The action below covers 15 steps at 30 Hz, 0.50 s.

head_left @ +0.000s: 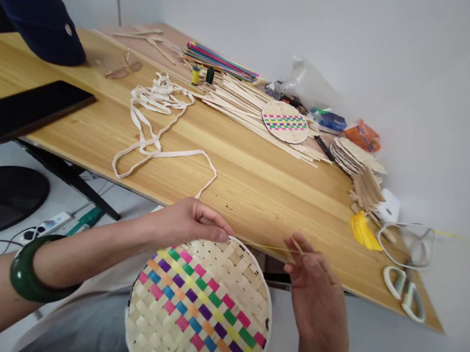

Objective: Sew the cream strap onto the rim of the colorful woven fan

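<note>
**Both hands work at the rim of a woven disc**

The person holds a round woven disc [201,304] in front of the near edge of the table [94,123], over the lap and not resting on the wood. The left hand [188,222] pinches the top rim of the disc, the grip narrow, thumb against fingers; this seems to keep the rim steady. The right hand [314,296] holds a thin strip [269,247] between its fingertips, also with a narrow grip. The strip runs from the right hand to the fingertips of the left one, along the rim, probably so it can be guided there. A green bangle [28,279] sits on the left wrist.

Materials lie along the far edge of the table, within reach: a bundle of pale strips [244,108] with a second woven disc [285,122] on top, coloured strips [220,58], and two thread spools [202,75]. A white band [155,125] lies loose in the middle. Near the right corner are scissors [405,285] and a yellow tassel [364,230]. A dark phone [23,107] lies at the left edge.

I can read no brand, label or writing anywhere.
</note>
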{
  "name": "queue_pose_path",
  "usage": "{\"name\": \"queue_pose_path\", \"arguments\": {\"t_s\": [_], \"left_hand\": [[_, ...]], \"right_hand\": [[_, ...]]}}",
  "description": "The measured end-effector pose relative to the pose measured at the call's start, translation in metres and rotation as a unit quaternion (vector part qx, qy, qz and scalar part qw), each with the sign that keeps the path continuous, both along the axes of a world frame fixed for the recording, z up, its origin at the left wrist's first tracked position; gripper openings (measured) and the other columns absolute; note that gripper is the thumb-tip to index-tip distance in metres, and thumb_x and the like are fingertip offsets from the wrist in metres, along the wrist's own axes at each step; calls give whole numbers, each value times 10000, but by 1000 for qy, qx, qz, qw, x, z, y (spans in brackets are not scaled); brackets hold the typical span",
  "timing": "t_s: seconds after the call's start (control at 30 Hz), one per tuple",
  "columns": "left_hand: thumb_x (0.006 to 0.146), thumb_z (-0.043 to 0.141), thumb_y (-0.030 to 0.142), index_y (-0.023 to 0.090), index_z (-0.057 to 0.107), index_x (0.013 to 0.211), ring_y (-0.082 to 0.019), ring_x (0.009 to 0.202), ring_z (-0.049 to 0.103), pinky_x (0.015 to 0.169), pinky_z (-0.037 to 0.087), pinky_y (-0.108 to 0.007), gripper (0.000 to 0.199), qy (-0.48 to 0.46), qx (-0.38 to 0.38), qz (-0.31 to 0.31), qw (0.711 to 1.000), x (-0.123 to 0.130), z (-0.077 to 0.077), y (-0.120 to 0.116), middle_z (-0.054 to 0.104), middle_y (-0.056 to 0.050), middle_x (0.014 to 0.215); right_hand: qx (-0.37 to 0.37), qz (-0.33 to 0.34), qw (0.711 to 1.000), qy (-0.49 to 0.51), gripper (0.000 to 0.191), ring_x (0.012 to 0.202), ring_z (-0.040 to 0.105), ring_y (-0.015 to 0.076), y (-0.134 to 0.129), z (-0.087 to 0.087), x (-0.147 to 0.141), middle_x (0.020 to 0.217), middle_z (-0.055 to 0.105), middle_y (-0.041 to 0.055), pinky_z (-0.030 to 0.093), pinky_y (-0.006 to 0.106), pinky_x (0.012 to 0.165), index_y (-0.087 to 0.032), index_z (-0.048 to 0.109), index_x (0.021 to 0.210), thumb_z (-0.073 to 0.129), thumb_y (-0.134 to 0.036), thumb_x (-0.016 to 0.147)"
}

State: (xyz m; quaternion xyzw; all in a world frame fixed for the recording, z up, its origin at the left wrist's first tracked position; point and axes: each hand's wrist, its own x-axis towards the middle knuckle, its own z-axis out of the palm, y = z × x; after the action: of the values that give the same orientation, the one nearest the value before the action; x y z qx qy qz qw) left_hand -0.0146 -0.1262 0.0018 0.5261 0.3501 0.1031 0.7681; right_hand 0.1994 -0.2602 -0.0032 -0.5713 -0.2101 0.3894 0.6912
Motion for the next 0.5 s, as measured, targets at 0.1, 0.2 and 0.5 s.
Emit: {"name": "queue_pose_path", "arguments": {"t_s": [0.1,0.2,0.5], "left_hand": [[688,785,302,207,775,827,-111,703,651,662,472,-181,169,14,-6,-2,1000,2,-1,-1,766,1,768],[685,780,313,191,773,815,-120,698,646,657,466,-190,178,31,9,7,999,2,1,-2,761,-3,767],[709,753,370,201,775,843,-166,755,670,677,503,-223,216,32,41,-15,999,-3,3,-1,768,-16,830]], "right_hand": [[34,29,987,156,190,772,652,136,17,8,-11,780,670,5,473,127,452,-196,657,618,830,-268,582],[48,86,977,188,198,529,528,69,29,9,-22,540,491,-67,453,117,429,-192,617,615,799,-264,647],[-58,265,939,-210,88,965,608,179,17,17,-39,1040,658,48,495,256,799,-198,661,788,642,-272,830]]}}
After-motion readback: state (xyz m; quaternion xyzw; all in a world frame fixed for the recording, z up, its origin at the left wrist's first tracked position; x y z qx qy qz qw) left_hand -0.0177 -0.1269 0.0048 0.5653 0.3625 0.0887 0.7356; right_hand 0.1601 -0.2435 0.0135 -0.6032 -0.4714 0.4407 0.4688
